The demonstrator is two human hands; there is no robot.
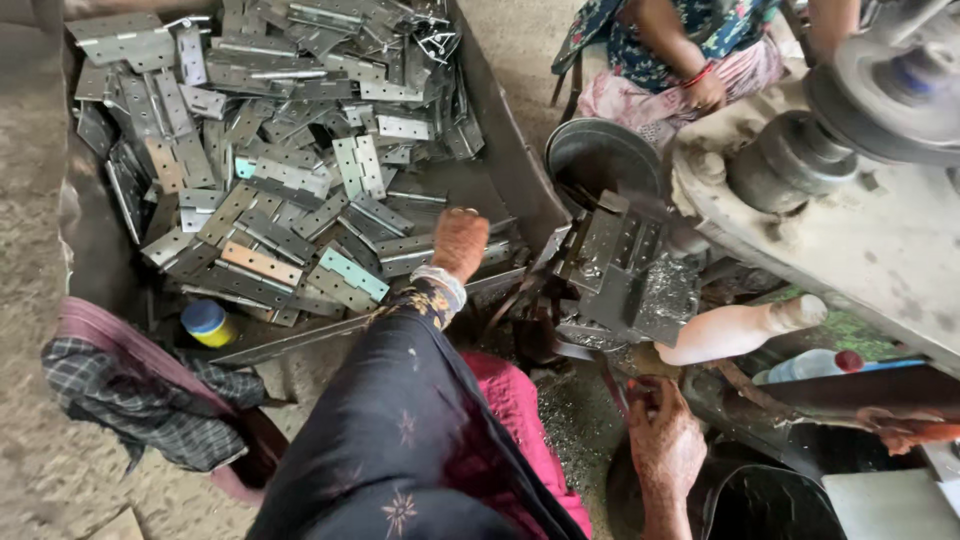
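Note:
My left hand [459, 240] reaches into a large metal tray [505, 150] heaped with several grey metal hinges [290, 150]; its fingers curl down onto the hinges at the near right of the pile, and what they grip is hidden. My right hand [662, 437] rests low at the right, fingers closed around a thin metal piece near the base of a press fixture [625, 270] strewn with metal shavings. A dark patterned sleeve covers my left arm.
A second person in a floral garment [680, 40] sits beyond a round metal bowl [600, 155]. A heavy machine with a pulley wheel [890, 80] fills the right. A yellow-and-blue container [208, 322], checked cloth [130, 395], plastic bottle [810, 365] and black bucket [775, 505] lie near.

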